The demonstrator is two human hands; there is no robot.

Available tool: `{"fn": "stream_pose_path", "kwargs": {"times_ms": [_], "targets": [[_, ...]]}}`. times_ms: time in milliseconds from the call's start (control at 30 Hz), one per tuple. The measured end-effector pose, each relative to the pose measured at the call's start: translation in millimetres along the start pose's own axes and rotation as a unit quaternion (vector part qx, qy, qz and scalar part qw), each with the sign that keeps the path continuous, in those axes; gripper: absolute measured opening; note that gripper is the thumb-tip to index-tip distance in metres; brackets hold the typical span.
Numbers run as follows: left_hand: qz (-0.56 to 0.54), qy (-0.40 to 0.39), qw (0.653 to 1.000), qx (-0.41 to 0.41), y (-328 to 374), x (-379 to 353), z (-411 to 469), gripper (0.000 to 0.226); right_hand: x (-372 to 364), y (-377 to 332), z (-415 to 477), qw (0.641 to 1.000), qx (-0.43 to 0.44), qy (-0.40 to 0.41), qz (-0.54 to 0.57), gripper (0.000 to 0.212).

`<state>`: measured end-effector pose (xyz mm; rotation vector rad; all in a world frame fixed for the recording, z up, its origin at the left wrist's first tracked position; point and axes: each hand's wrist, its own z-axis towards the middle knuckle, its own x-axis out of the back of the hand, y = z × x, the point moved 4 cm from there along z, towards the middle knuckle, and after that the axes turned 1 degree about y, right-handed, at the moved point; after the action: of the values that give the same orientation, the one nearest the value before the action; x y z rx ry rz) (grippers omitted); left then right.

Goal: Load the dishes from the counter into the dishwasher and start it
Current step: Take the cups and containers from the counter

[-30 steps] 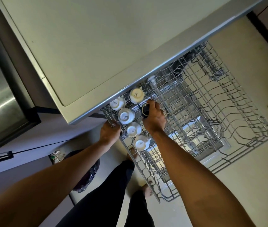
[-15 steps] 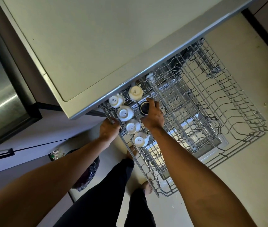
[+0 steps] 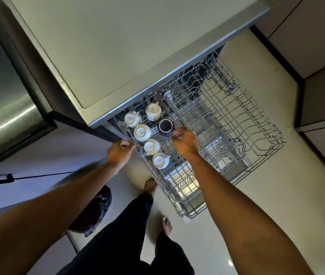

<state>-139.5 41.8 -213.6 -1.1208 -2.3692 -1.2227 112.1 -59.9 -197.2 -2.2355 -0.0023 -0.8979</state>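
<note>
On the left, my left hand (image 3: pixel 121 153) curls round the near rim of the upper rack (image 3: pixel 237 120), pinching the wire, which I judge steadies it. Next come five white cups (image 3: pixel 142 132), bottoms up in a tight cluster. Just right of them the dark blue cup (image 3: pixel 165 126) sits in the rack, seemingly mouth up. My right hand (image 3: pixel 185 144) is curled beside it, fingertips (image 3: pixel 175 133) at its wall; I cannot tell whether they pinch it or merely touch. Left mouth up, it would collect water. A careless turn could knock it against the neighbouring white cup and chip either.
</note>
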Motion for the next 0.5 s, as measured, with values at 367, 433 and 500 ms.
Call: {"fn": "stream_pose_path", "kwargs": {"times_ms": [367, 433, 500], "targets": [[0.076, 0.089, 0.989, -0.087, -39, 76, -121, 0.01, -18, -37, -94, 0.985, 0.148, -0.074, -0.058, 0.009], [0.065, 0.116, 0.988, -0.082, -65, 92, -147, 0.009, -25, -55, -125, 0.976, 0.181, -0.092, -0.076, 0.011], [0.054, 0.142, 0.985, -0.079, -92, 107, -174, 0.012, -37, -70, -151, 0.967, 0.215, -0.099, -0.096, 0.012]]}}
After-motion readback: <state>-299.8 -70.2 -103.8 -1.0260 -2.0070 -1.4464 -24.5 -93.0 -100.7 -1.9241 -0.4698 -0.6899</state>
